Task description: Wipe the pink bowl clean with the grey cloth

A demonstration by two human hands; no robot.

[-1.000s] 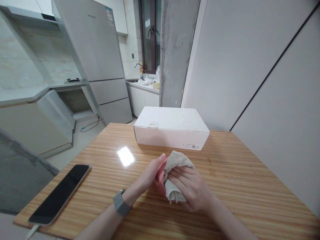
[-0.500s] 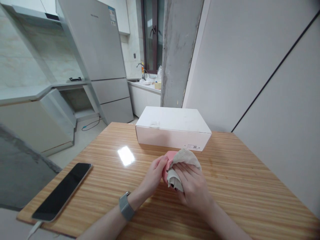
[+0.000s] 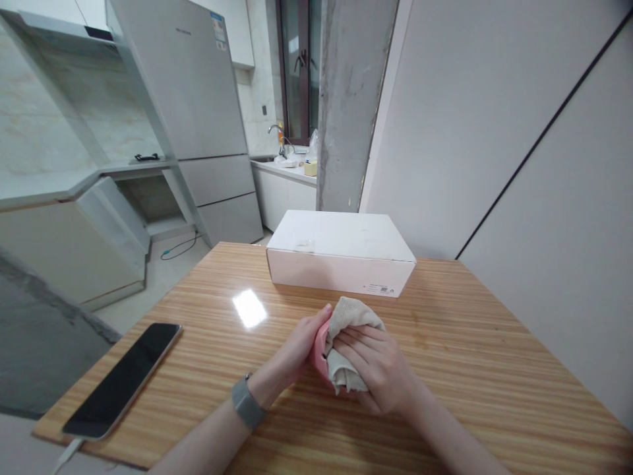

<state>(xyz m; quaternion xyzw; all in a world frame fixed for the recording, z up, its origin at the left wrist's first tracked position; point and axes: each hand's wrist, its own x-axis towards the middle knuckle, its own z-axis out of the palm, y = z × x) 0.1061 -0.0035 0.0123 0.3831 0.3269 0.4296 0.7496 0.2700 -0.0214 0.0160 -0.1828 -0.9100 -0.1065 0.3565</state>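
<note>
My left hand [image 3: 302,343] grips a pink object [image 3: 320,353] with a curved edge from its left side, thumb along the rim. Most of that object is covered, so its kind cannot be made out. A beige cloth [image 3: 353,315] lies bunched against its right side. Pressing the cloth onto the pink object is my right hand [image 3: 373,359], its fingers closed over the folds. Both hands are held above the wooden table [image 3: 469,369], in front of the white box.
A closed white cardboard box [image 3: 341,236] stands at the table's far side. On the left lies a black-screened phone [image 3: 123,379] with a white cable [image 3: 68,454] plugged in. Beyond the table are a fridge [image 3: 182,92] and a sink counter [image 3: 284,185].
Both hands have shifted slightly left and down with the pink object and the cloth. The cloth now covers more of the pink object. Box and phone stay where they were.
</note>
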